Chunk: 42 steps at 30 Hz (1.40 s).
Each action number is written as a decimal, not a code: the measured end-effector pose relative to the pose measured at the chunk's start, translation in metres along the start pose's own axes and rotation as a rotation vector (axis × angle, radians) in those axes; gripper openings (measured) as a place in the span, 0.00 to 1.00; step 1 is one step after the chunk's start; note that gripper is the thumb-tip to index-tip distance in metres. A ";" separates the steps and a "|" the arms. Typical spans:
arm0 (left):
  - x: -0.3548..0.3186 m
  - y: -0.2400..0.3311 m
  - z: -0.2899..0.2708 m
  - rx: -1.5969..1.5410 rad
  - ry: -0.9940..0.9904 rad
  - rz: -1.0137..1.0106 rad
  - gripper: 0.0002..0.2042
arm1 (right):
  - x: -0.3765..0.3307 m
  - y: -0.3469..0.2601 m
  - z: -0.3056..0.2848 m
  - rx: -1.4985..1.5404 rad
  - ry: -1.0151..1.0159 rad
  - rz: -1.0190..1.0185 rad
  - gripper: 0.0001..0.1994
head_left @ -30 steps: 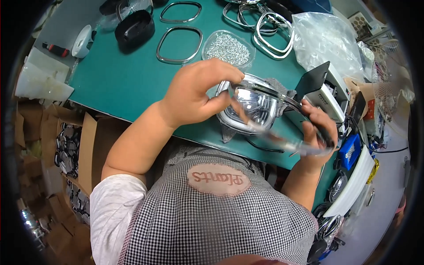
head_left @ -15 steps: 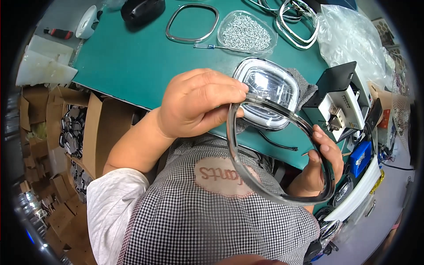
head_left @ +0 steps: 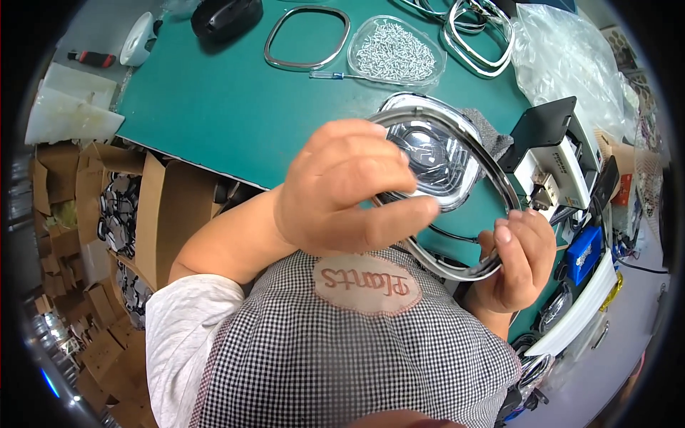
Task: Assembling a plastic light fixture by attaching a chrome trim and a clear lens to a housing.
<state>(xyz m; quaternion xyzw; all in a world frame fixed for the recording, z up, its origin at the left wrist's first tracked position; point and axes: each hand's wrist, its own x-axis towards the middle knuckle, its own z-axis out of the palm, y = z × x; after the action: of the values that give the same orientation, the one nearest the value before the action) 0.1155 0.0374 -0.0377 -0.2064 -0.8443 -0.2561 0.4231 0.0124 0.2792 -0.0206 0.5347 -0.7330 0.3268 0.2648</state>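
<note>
An oval ring frame (head_left: pixel 477 140), dark with a glossy grey rim, is held tilted above the table's near edge. My right hand (head_left: pixel 519 258) grips its lower right side between thumb and fingers. Across its left side lies my left hand (head_left: pixel 357 191), slightly blurred, fingers curled round that part of the ring and thumb stretched out. The hand hides much of the ring there. Behind the ring, partly seen through it, a rounded clear-windowed lid (head_left: pixel 432 153) with a white and dark border rests on the green table (head_left: pixel 207 107).
Beyond lie another oval ring (head_left: pixel 269 53), a clear tray of screws (head_left: pixel 364 71), a screwdriver (head_left: pixel 327 75) and a black rounded part (head_left: pixel 227 20). A black-and-white device (head_left: pixel 564 160) and a blue bin (head_left: pixel 584 255) stand right. Open cardboard boxes (head_left: pixel 178 221) sit left.
The ring has been tilted and raised, its lower edge swinging up off my apron. My left hand has moved right and nearer, its thumb now extended. My right hand has shifted its grip.
</note>
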 end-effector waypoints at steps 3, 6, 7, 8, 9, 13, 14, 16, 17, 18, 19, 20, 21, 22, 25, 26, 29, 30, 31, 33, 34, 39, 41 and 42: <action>-0.003 -0.004 0.002 -0.166 0.005 -0.014 0.10 | -0.002 0.005 0.001 0.197 0.069 0.052 0.19; -0.005 -0.010 0.000 -0.414 0.144 -0.091 0.09 | -0.008 0.013 0.006 0.329 0.082 0.218 0.20; -0.007 -0.012 0.004 -0.404 0.145 -0.091 0.09 | -0.011 0.016 0.007 0.420 0.050 0.257 0.20; -0.009 -0.015 0.011 -0.490 0.215 -0.089 0.07 | -0.009 0.013 0.011 0.429 0.052 0.250 0.20; -0.011 -0.019 0.016 -0.580 0.284 -0.085 0.07 | -0.006 0.005 0.018 0.473 0.117 0.274 0.19; -0.017 -0.024 0.017 -0.477 0.191 -0.169 0.11 | -0.011 0.005 0.011 0.425 0.099 0.184 0.17; -0.014 -0.025 0.011 -0.290 0.148 -0.219 0.17 | -0.008 0.005 0.006 0.294 0.111 0.099 0.16; -0.011 -0.020 0.009 -0.223 0.181 -0.266 0.19 | -0.005 0.001 -0.001 0.219 0.078 0.035 0.15; -0.010 -0.016 0.008 -0.162 0.213 -0.314 0.20 | -0.003 -0.002 -0.003 0.139 0.043 -0.025 0.15; -0.009 -0.013 0.003 -0.108 0.174 -0.261 0.20 | 0.001 -0.006 -0.001 0.140 0.054 -0.033 0.15; -0.009 -0.013 0.004 -0.109 0.176 -0.261 0.20 | 0.002 -0.007 -0.003 0.138 0.053 -0.034 0.15; -0.009 -0.014 0.005 -0.088 0.179 -0.141 0.19 | 0.004 -0.009 -0.005 0.116 0.024 -0.053 0.15; -0.008 -0.015 0.006 -0.066 0.180 -0.020 0.18 | 0.004 -0.011 -0.006 0.096 -0.004 -0.071 0.15; -0.007 -0.008 0.005 -0.142 0.187 -0.091 0.16 | 0.004 -0.014 -0.007 0.101 0.001 -0.050 0.15; -0.006 -0.011 0.005 -0.279 0.179 -0.174 0.14 | 0.000 -0.015 -0.010 0.140 0.023 -0.031 0.16; -0.006 -0.010 0.006 -0.365 0.247 -0.215 0.11 | 0.000 -0.015 -0.009 0.137 0.021 -0.029 0.16; -0.014 -0.009 0.007 -0.635 0.335 -0.436 0.08 | -0.001 -0.011 -0.002 0.160 0.096 0.013 0.18; -0.017 -0.011 0.007 -0.680 0.247 -0.462 0.11 | -0.002 -0.008 -0.001 0.177 0.078 0.025 0.18; -0.018 -0.012 0.009 -0.677 0.245 -0.463 0.11 | -0.003 -0.006 -0.001 0.194 0.059 0.038 0.19; -0.020 -0.011 0.017 -0.869 0.279 -0.526 0.10 | -0.005 -0.005 0.000 0.217 0.061 0.047 0.18; -0.022 -0.011 0.019 -0.888 0.274 -0.532 0.09 | -0.005 -0.005 -0.001 0.228 0.058 0.045 0.18; -0.022 -0.009 0.019 -0.800 0.277 -0.568 0.07 | -0.006 -0.004 0.001 0.273 0.046 0.058 0.17; -0.021 -0.008 0.017 -0.808 0.321 -0.632 0.06 | -0.008 -0.002 0.003 0.299 0.045 0.087 0.17; -0.022 -0.010 0.014 -0.720 0.244 -0.608 0.07 | -0.009 -0.001 0.003 0.299 0.043 0.088 0.17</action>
<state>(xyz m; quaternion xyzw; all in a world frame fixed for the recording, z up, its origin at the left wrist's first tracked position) 0.1135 0.0354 -0.0657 -0.0524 -0.6683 -0.6662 0.3268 0.0159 0.2825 -0.0290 0.5284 -0.6930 0.4551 0.1832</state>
